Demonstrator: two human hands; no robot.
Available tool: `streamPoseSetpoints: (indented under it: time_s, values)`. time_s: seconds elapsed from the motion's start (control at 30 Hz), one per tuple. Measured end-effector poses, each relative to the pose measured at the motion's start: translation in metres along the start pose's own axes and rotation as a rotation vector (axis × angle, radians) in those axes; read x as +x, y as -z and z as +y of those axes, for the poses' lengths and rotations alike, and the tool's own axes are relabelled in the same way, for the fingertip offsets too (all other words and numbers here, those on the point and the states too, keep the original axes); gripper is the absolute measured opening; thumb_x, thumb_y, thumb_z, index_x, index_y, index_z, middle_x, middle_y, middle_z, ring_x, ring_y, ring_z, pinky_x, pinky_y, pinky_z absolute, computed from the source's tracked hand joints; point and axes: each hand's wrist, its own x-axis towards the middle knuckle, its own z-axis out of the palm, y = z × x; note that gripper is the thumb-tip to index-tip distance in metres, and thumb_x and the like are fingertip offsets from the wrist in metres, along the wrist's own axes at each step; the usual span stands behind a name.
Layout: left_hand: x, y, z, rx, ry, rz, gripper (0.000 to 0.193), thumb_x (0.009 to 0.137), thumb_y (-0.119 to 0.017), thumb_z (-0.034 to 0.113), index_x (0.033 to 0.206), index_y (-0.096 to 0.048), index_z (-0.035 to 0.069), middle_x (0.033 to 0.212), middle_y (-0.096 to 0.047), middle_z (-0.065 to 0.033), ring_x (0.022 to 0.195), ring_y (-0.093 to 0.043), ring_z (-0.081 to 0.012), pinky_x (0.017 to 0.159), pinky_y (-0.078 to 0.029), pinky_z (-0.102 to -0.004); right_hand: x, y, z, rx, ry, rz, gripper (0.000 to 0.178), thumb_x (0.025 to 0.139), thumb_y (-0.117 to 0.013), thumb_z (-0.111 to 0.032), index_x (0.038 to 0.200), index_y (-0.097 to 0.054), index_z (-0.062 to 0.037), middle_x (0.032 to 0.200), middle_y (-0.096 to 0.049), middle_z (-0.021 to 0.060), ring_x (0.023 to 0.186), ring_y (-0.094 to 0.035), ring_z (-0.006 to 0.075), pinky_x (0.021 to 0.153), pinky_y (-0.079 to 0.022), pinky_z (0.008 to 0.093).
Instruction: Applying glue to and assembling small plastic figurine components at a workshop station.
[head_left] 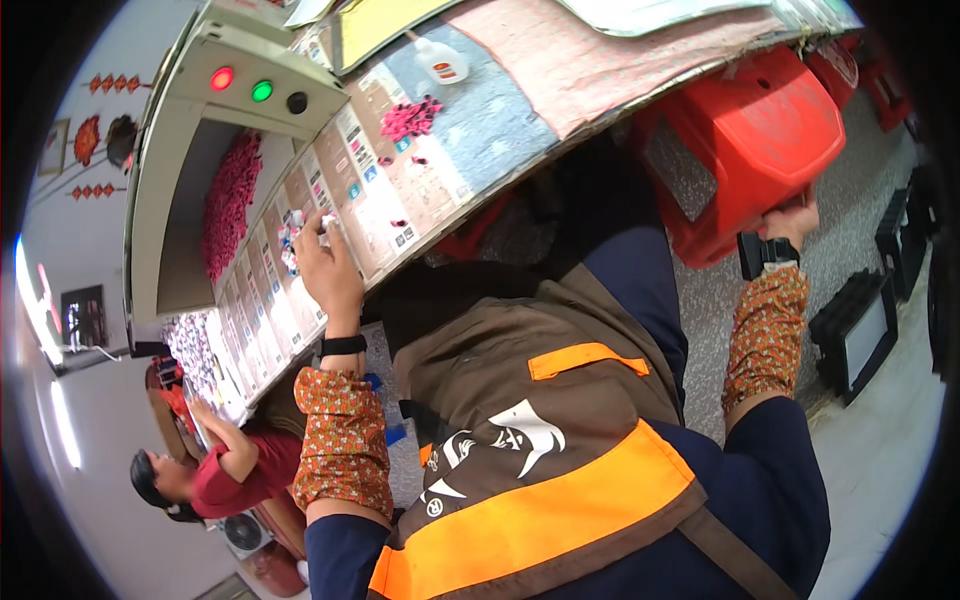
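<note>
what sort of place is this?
Likely a small workshop or light factory: a long worktable with small pink pieces piled on it, a pale housing with red and green lights, and another person nearby.

Right hand (792,221) at red stool (765,120)

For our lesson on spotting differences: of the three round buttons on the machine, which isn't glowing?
The black button, at the row's right end. It looks dark, while the red button and green button both glow.
</note>
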Motion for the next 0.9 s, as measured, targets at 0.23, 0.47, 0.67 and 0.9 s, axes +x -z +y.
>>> streamPoseSetpoints:
  time_s: [0.23,0.47,0.67,0.9]
  values:
    - [-0.013,0.014,-0.012,-0.042,0.004,0.047,0.032,0.097,-0.057,0.013,0.128,-0.062,0.01,0.109,-0.064,-0.0112,0.1,-0.06,-0.0285,0.088,-0.048,-0.0391,-0.03,0.049,-0.03,-0.051,-0.018,-0.038,0.043,0.1,-0.045,-0.028,0.129,-0.059,0.0002,0.135,-0.061,0.0197,0.124,-0.057,0.0386,0.106,-0.043,0.0565]
    - [-0.016,0.02,-0.016,-0.029,-0.06,0.089,0.03,0.099,-0.054,0.016,0.128,-0.061,0.012,0.117,-0.063,-0.0135,0.105,-0.061,-0.0312,0.089,-0.049,-0.0405,-0.053,0.093,-0.045,-0.049,-0.026,0.018,0.042,0.099,-0.048,-0.028,0.13,-0.059,-0.0024,0.135,-0.061,0.0166,0.124,-0.057,0.035,0.107,-0.043,0.0527]
    - [-0.02,0.023,-0.023,-0.027,-0.032,0.064,0.03,0.1,-0.053,0.018,0.128,-0.06,0.012,0.121,-0.062,-0.0142,0.112,-0.058,-0.0339,0.095,-0.047,-0.0427,-0.062,0.151,-0.049,-0.148,-0.017,0.048,0.045,0.101,-0.045,-0.033,0.133,-0.057,-0.0035,0.139,-0.058,0.0156,0.129,-0.053,0.0349,0.111,-0.038,0.0528]
    - [-0.026,0.024,-0.037,-0.009,-0.06,0.113,0.03,0.099,-0.055,0.018,0.128,-0.06,0.011,0.125,-0.061,-0.0145,0.117,-0.056,-0.036,0.1,-0.045,-0.0439,-0.065,0.214,-0.047,-0.155,-0.057,0.121,0.05,0.099,-0.047,-0.039,0.134,-0.057,-0.0041,0.143,-0.055,0.017,0.134,-0.049,0.0365,0.115,-0.032,0.0552]
